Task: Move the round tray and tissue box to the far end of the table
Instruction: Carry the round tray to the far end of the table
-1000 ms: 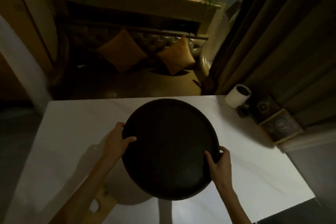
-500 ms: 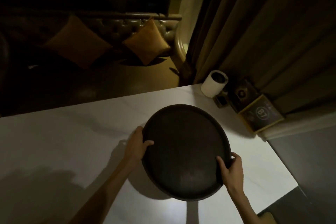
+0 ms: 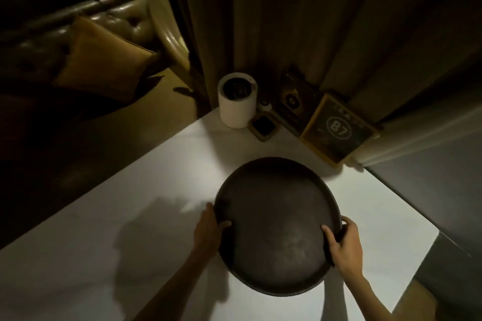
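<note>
The dark round tray (image 3: 276,219) is empty and held just above the white table (image 3: 109,255), casting a shadow under its near side. My left hand (image 3: 208,229) grips its left rim, thumb inside the tray. My right hand (image 3: 344,245) grips the right rim, thumb inside and fingers curled around the outer edge. The dark box with a yellow border and a "B7" mark (image 3: 339,130) leans at the table's far right corner against the curtain. I cannot tell whether it is the tissue box.
A white cylindrical holder (image 3: 236,101) stands at the far corner, with a small dark square dish (image 3: 263,125) and a dark card stand (image 3: 293,100) beside it. Heavy curtains (image 3: 287,21) hang behind. A sofa with an orange cushion (image 3: 101,60) lies beyond the table's left edge.
Both hands have carried the tray rightward and toward the far right corner, closer to the white holder and the B7 box. My view has turned right, away from the sofa.
</note>
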`<action>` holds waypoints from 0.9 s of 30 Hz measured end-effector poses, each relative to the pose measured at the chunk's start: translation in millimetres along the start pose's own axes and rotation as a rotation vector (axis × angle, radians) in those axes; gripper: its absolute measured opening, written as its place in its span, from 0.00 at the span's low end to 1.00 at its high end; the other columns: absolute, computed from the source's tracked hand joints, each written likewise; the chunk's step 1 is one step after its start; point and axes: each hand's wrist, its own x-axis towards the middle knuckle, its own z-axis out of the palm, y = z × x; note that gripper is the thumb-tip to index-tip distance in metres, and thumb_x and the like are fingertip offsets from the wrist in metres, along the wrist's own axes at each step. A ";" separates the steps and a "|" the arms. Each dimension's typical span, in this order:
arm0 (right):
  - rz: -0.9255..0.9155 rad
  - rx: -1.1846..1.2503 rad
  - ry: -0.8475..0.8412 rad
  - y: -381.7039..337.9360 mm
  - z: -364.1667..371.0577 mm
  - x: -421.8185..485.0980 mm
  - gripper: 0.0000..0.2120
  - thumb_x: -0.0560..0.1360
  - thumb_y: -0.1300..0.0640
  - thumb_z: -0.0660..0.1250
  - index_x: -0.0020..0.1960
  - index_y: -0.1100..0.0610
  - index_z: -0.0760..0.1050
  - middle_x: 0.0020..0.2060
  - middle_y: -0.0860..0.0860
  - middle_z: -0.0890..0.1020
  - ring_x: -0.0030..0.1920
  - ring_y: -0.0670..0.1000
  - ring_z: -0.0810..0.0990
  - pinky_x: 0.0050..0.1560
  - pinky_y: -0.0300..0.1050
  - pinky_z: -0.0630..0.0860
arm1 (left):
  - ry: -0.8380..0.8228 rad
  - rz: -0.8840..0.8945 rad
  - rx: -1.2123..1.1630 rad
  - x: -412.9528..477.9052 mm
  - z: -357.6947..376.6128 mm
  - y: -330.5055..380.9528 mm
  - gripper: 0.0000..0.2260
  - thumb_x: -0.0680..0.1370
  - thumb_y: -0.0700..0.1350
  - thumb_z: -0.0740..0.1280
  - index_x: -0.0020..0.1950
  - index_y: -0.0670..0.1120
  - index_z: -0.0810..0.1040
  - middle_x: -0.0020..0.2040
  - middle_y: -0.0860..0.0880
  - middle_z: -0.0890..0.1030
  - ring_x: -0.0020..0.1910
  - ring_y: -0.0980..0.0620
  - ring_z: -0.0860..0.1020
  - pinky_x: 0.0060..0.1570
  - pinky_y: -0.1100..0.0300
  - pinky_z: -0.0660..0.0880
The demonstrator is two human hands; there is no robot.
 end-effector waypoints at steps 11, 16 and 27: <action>0.059 -0.150 0.029 12.8 21.3 76.5 0.26 0.76 0.41 0.65 0.68 0.53 0.64 0.58 0.54 0.79 0.53 0.62 0.81 0.55 0.55 0.76 | 0.063 0.044 0.071 72.4 41.0 35.4 0.18 0.75 0.52 0.68 0.55 0.45 0.63 0.48 0.45 0.74 0.43 0.44 0.75 0.39 0.54 0.70; 0.080 -0.185 0.056 11.9 23.5 83.2 0.26 0.77 0.42 0.64 0.69 0.55 0.63 0.58 0.57 0.80 0.51 0.63 0.81 0.54 0.56 0.77 | 0.040 0.059 0.075 94.4 44.0 52.7 0.23 0.76 0.50 0.66 0.65 0.44 0.62 0.53 0.45 0.75 0.46 0.42 0.78 0.40 0.52 0.75; 0.085 -0.207 0.042 5.6 18.9 82.3 0.26 0.79 0.44 0.62 0.70 0.56 0.62 0.60 0.57 0.79 0.54 0.63 0.81 0.55 0.54 0.75 | 0.031 0.036 0.048 105.2 47.5 56.0 0.18 0.76 0.49 0.68 0.60 0.46 0.64 0.50 0.43 0.71 0.41 0.44 0.74 0.37 0.52 0.70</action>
